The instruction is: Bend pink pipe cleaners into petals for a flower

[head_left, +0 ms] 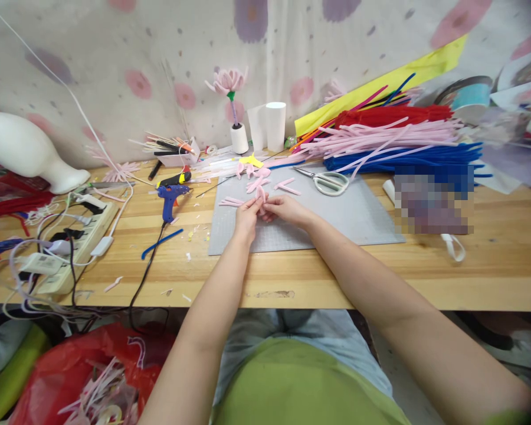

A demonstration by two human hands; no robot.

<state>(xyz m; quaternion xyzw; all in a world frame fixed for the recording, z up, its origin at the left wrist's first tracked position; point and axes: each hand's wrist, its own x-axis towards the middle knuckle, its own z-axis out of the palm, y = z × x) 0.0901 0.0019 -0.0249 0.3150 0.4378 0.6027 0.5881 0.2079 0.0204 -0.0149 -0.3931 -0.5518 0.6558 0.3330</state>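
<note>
The pink pipe-cleaner piece (261, 198) is sitting between both hands, just above the grey cutting mat (363, 218) near the middle of the tabletop (491, 265). It is likely handling as something very light and soft on the outside, with a thin bendable core that is keeping whatever bend it is given; it looks easy to crush out of shape, so the safest hold seems to be a light pinch at the folded ends rather than across the loop. It is looking like a small pale-pink fuzzy loop, petal-shaped, though its exact form is too small to tell.

The left hand (246, 213) is pinching the piece from one side, its grip narrow and closed on the fuzz, and the right hand (283, 209) is meeting it from the other side, fingertips also closed on the same piece.

More pink petal pieces (287, 186) are lying loose on the mat just beyond the hands, and a pair of scissors (325, 180) is resting further right on the mat. A blue glue gun (171, 195) is lying to the left on the wood, with its cord running toward a power strip (77, 236). A stack of pipe cleaners (398, 141) in pink, blue and red is piling up at the back right, and a finished pink flower (228, 82) is standing in a small white holder by the wall.
</note>
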